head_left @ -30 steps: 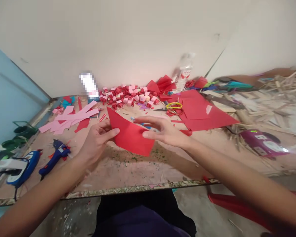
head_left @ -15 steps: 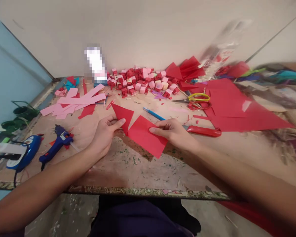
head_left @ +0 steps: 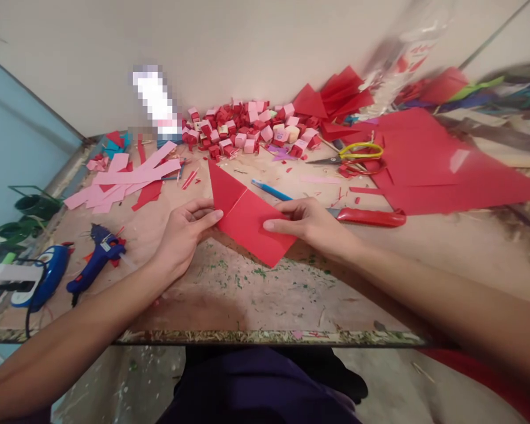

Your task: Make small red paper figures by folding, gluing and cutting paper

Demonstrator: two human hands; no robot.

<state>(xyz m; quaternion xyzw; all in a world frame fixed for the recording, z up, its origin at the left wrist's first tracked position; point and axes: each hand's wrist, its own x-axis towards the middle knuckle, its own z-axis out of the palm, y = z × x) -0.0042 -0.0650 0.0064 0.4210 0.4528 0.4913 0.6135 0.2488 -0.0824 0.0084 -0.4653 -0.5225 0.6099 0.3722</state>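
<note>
Red paper (head_left: 256, 224) is held just above the table between my two hands. A pale line, a slit or seam, runs across it between a pointed left part and a squarer right part; I cannot tell whether the parts are still joined. My left hand (head_left: 189, 229) pinches the left part between thumb and fingers. On the right part, the thumb of my right hand (head_left: 307, 224) lies on top with the fingers behind. Beyond the paper lies a blue pen (head_left: 271, 189). Close past my right hand is a red-handled knife (head_left: 371, 217), its blade partly hidden.
Small red and pink paper blocks (head_left: 247, 129) are heaped at the wall. Yellow-handled scissors (head_left: 357, 153) lie by large red sheets (head_left: 433, 159). Pink strips (head_left: 128, 179), a blue glue gun (head_left: 98, 259) and a power strip (head_left: 48, 277) are at left. A plastic bottle (head_left: 401, 68) stands behind.
The red paper went from one curved sheet to two parts spread apart at the top; now those parts lie edge to edge. Both hands keep their pinch. The camera view has shifted.
</note>
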